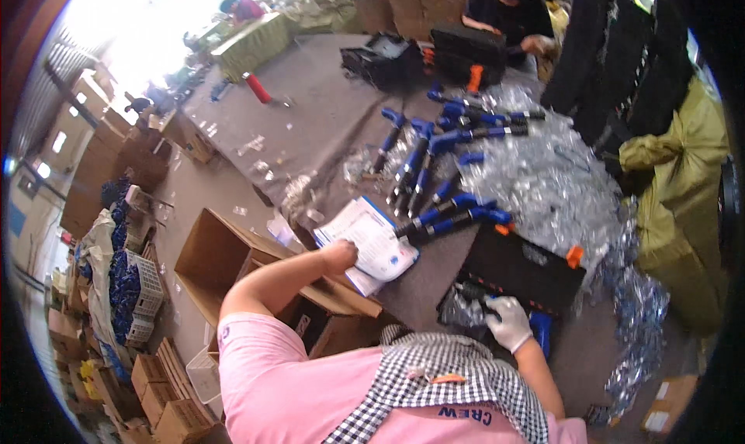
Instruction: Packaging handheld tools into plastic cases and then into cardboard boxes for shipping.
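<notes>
Open black rectangular case with orange latches [521,267] lies on the grey-covered table [326,95]. Right hand, white-gloved [509,324], over its lower half, fingers bent beside clear plastic wrapping [461,310]; grip: cannot tell. Bare left hand [340,256] curled on white printed papers [380,246]; pinch unclear. Beyond: blue-and-black tools [446,141], heaped clear plastic bags [543,169]. Leftward: open brown cardboard box [213,262].

sheets [376,244]: smooth paper | bags [543,172]: glossy plastic | case [508,269]: matt, perhaps plastic
</notes>
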The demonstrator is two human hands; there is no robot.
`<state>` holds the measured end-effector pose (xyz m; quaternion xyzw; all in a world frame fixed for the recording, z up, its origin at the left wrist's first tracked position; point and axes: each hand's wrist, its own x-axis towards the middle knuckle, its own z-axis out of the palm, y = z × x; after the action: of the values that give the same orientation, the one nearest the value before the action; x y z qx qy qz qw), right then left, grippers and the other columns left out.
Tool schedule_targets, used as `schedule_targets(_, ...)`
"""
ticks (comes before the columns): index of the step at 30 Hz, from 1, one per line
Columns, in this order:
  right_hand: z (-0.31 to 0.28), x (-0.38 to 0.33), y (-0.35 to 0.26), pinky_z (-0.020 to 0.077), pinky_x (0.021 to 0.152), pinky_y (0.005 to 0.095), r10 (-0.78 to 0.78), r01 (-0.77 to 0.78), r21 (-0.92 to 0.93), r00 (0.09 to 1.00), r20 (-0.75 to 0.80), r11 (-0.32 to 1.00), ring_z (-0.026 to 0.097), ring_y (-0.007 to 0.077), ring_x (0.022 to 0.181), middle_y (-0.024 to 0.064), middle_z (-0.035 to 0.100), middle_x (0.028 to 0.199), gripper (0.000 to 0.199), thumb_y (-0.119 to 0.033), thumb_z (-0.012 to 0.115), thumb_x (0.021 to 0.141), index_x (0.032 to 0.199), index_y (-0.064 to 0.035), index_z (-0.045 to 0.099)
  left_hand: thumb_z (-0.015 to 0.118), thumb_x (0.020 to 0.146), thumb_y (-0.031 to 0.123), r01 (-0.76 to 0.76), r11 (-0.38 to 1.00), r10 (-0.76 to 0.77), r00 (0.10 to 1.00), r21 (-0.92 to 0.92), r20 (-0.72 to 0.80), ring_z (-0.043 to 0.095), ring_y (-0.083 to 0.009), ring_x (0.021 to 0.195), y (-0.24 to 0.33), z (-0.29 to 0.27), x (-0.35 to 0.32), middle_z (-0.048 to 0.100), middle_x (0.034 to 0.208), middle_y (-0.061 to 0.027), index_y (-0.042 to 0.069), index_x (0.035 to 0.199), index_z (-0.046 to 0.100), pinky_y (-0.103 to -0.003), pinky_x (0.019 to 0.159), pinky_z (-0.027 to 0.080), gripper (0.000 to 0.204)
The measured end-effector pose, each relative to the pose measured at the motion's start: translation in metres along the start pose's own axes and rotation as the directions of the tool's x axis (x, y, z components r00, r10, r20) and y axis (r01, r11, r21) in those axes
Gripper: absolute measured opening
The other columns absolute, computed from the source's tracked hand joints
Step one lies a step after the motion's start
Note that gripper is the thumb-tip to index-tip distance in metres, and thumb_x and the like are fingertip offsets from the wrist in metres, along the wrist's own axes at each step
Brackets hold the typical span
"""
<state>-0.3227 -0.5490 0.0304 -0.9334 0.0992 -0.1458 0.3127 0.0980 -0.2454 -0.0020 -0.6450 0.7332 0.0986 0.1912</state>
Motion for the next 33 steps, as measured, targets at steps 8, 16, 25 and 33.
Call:
schedule_targets(8,-0.008,0.023,-0.022,0.0462,0.094,0.0408,0.085,-0.111,0.217,0.988,0.129,0.970,0.062,0.0328,0.101,0.0153,0.067,0.105,0.029,-0.013,0.066,0.077,0.106,-0.0043,0.065,0.064,0.074,0.013,0.169,0.816,-0.244,0.967,-0.552,-0.066,0.063,-0.0352,0.082,0.008,-0.081,-0.010,0.065,0.083,-0.0161,0.003,0.080,0.066,-0.043,0.074,0.051,0.012)
schedule_targets(16,0.009,0.048,-0.043,0.0518,0.085,0.0394,0.279,-0.459,0.827,0.789,0.547,-0.324,0.062,0.0203,0.100,0.0097,0.062,0.112,0.057,-0.052,0.051,0.095,0.128,-0.0060,0.052,0.067,0.069,0.006,-0.243,0.870,-0.165,0.676,-0.428,-0.718,0.060,-0.0339,0.110,0.160,-0.150,0.093,0.062,0.117,-0.0159,0.005,0.084,0.057,-0.048,0.090,0.049,0.018)
schedule_targets(25,-0.051,-0.036,0.084,0.0475,0.057,0.0309,0.893,-0.762,0.587,0.427,0.140,0.273,0.062,0.0112,0.063,0.0052,0.068,0.071,0.024,-0.022,0.070,0.084,0.084,0.0020,0.071,0.069,0.076,0.017,-0.592,0.678,0.131,0.680,-0.436,-0.721,0.060,-0.0343,0.112,0.265,-0.164,0.243,0.063,0.116,-0.0180,0.000,0.087,0.058,-0.047,0.095,0.047,0.023)
schedule_targets(33,-0.059,-0.045,0.108,0.0489,0.062,0.0339,0.927,-0.843,0.468,0.355,0.116,0.264,0.064,0.0169,0.063,0.0091,0.069,0.072,0.033,-0.032,0.069,0.084,0.084,0.0011,0.071,0.067,0.083,0.044,-0.313,0.778,0.003,0.870,-0.545,-0.493,0.047,-0.0374,0.126,0.210,-0.179,0.272,0.055,0.132,-0.0185,0.003,0.126,0.054,-0.053,0.105,0.032,0.061)
